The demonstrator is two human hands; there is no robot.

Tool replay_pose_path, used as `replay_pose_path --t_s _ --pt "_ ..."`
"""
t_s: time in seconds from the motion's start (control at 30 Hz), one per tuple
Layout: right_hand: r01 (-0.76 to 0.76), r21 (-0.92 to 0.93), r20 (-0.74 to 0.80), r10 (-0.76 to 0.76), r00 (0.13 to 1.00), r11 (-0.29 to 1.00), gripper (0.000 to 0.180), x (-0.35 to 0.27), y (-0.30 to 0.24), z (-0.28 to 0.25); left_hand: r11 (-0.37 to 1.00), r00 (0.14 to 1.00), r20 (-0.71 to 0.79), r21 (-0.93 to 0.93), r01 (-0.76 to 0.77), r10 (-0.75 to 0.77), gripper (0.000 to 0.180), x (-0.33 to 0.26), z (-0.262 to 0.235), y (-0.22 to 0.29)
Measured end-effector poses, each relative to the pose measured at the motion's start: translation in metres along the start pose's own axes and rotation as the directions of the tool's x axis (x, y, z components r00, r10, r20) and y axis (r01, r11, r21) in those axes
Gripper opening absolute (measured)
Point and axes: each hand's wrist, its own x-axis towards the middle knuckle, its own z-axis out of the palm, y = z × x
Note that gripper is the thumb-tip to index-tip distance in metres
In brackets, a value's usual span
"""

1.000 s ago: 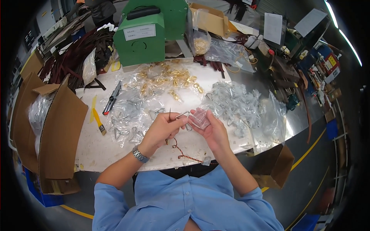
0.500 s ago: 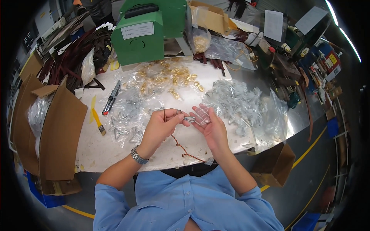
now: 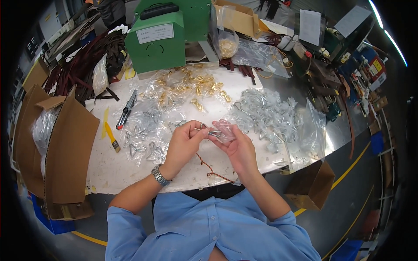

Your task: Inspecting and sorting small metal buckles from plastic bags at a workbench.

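Mid-frame, left hand (image 3: 185, 142) pinches a metal hook (image 3: 214, 133), right hand (image 3: 240, 152) grips a clear bag (image 3: 225, 125), both nearly together. Hook's end overlaps the bag more than a moment ago, so they've probably met; can't tell if it's inside.

Two light tubes (image 3: 395, 50) are glowing at upper right | white tabletop (image 3: 104, 174) is showing bright, with soft shadows | metal surface (image 3: 346, 130) at right is throwing glare | clear bag (image 3: 225, 127) in right hand (image 3: 241, 152) is catching highlights | yellow floor line (image 3: 351, 166) is bowing | corners are sitting in black
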Motion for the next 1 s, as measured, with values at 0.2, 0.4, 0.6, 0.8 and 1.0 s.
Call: replay_pose_path --t_s 0.2,0.4,0.6,0.8,1.0 --pt "-0.001 -0.015 0.005 0.001 1.000 1.000 0.050 0.001 0.000 -0.005 1.000 1.000 0.005 0.010 0.025 -0.025 0.015 0.002 -0.005 -0.005" --pt "-0.003 -0.017 0.028 0.003 1.000 1.000 0.050 0.002 -0.002 -0.004 0.999 0.999 -0.016 -0.036 0.041 -0.041 0.014 0.002 -0.003 -0.006" --pt "-0.021 0.017 0.064 0.020 0.998 1.000 0.048 0.004 -0.002 -0.009 1.000 0.999 -0.030 -0.002 0.023 -0.023 0.014 0.002 -0.005 -0.006" --pt "-0.007 -0.081 0.082 0.014 0.997 0.997 0.046 -0.003 0.010 -0.003 0.996 0.999 -0.024 -0.084 0.026 -0.028 0.014 -0.002 0.000 -0.006" --pt "0.050 -0.105 0.030 -0.047 0.998 0.993 0.050 -0.011 0.023 0.009 0.985 0.994 -0.045 0.143 -0.094 0.101 0.014 0.000 0.006 -0.017"
